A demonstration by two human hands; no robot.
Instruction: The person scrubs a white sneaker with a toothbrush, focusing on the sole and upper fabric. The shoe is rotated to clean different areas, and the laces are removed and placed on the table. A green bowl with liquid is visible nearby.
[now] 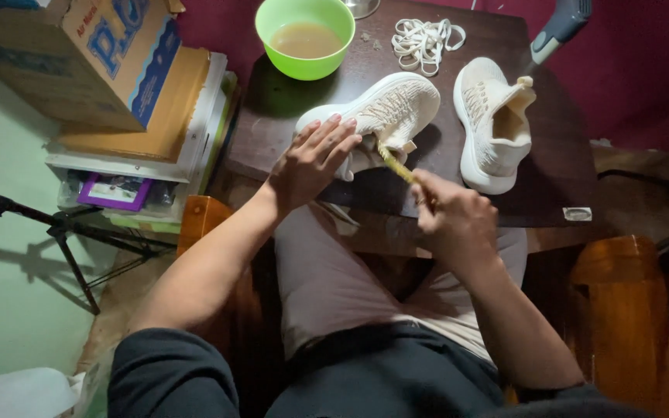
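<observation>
Sneaker (381,116) under left fingers (334,135); brush (396,164) pinched in right fingers (427,186).

Under my left fingers, the cream shoe (385,116) looks matt knit cloth. I see a glossy plastic green bowl (304,36) beyond them, on a smooth dark wood table (540,166).

One view only, worn on the head, looking steeply down and slightly forward from above the seated lap. Faces a small dark wooden table (551,155), which fills the upper middle of the frame at about arm's reach. Nearer than the table, at the bottom edge: dark shirt and pale trousers, very close. Beyond the table: a dark red wall. Left of the table: a stack of books with a cardboard box (79,54) on top, and a tripod leg over pale green floor. Right of the table: a wooden chair arm. No second view to share anything with.
</observation>
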